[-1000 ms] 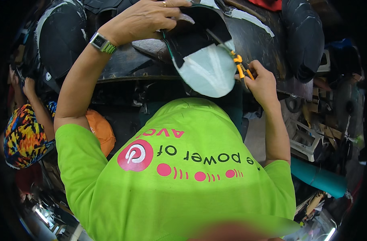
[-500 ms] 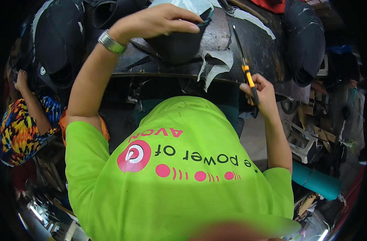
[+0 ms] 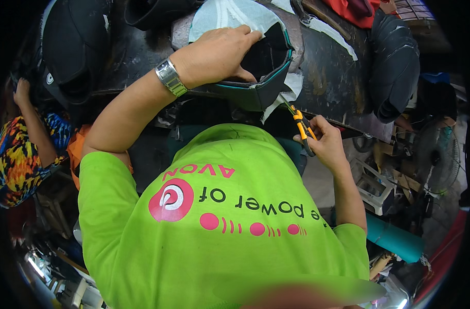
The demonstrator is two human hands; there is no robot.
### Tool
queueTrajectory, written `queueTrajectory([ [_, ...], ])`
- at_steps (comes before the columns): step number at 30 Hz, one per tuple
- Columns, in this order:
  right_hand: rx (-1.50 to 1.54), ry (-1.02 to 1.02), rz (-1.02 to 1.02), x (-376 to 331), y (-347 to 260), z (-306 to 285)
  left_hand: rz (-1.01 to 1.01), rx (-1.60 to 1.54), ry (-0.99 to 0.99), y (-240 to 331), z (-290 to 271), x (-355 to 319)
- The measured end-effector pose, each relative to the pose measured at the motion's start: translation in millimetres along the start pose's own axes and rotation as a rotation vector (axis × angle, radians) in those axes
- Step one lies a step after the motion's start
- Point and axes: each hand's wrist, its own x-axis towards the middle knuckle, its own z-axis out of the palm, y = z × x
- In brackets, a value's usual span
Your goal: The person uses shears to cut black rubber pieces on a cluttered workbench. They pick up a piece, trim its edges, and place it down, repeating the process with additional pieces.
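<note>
1. A black padded piece (image 3: 74, 51) lies far left on the counter (image 3: 327, 80).
2. The left hand (image 3: 219, 55) has its grip on a teal-edged black pouch (image 3: 249, 99) at the counter's near edge.
3. A pale scrap (image 3: 295, 84) shows beside the pouch.
4. Scissors (image 3: 298, 121) point toward the pouch; contact is unclear.
5. The right hand (image 3: 322, 140) grasps their handles.

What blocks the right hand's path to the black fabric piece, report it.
Nothing visible except the yellow-and-black tool held in the right hand, which points toward the black fabric piece. A pale scrap shows beside its tip; whether they touch is unclear.
</note>
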Motion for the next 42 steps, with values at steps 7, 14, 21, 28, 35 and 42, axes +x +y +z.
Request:
queueTrajectory([
  [7, 0.406, -0.106, -0.056, 6, 5, 13, 0.145, 0.077, 0.175, -3, 19, -8],
  [14, 0.815, -0.330, 0.204, 5, 1, 25, 0.220, 0.101, 0.192, -11, 8, 9],
  [21, 0.652, -0.282, 0.211, -1, 9, 8, 0.212, -0.074, 0.051, -15, 6, 25],
  [28, -0.084, 0.027, 0.049, -19, 14, -27, 0.174, -0.098, 0.194, -6, 11, 16],
  [35, -0.181, 0.127, -0.050, -18, 18, -17, 0.107, 0.020, 0.090, 6, 7, 18],
  [42, -0.545, 0.201, -0.370, -24, 29, -47, 0.268, -0.024, 0.180, -3, 14, 25],
])
